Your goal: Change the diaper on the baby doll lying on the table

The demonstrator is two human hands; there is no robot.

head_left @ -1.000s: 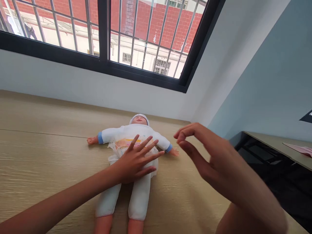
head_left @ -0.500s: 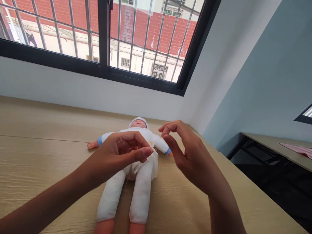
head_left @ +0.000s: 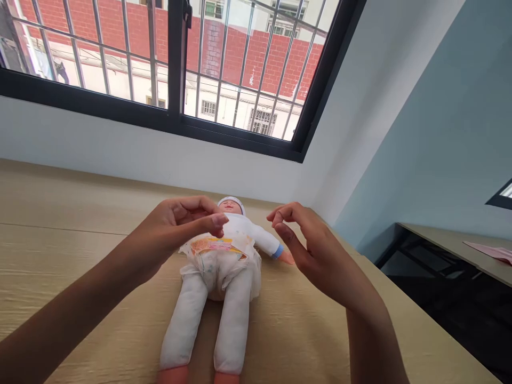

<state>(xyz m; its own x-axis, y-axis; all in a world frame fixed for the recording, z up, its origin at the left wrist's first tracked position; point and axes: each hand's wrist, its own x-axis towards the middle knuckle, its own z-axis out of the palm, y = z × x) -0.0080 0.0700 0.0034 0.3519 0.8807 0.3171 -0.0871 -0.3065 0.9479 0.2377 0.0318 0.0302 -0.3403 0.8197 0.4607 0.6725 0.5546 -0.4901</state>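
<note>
A baby doll (head_left: 231, 312) lies on its back on the wooden table, in white clothes with blue cuffs and a white cap. Around its hips is a white diaper (head_left: 212, 262) with a colourful printed front band. My left hand (head_left: 186, 224) hovers above the doll's chest on the left and covers its arm on that side. Its fingers are loosely curled, and nothing shows in them. To the right of the doll, my right hand (head_left: 306, 234) hangs in the air near the doll's outstretched arm. Its fingers are bent with the thumb close by, holding nothing visible.
Behind the table (head_left: 60, 266) stands a white wall with a black-framed barred window (head_left: 240, 133). At the right is a second table (head_left: 436, 240) with dark space beneath it and a pink cloth (head_left: 488, 250) on top.
My left hand has moved left and up, uncovering the diaper's printed band. My right hand has shifted slightly right. The view has tilted a little.
</note>
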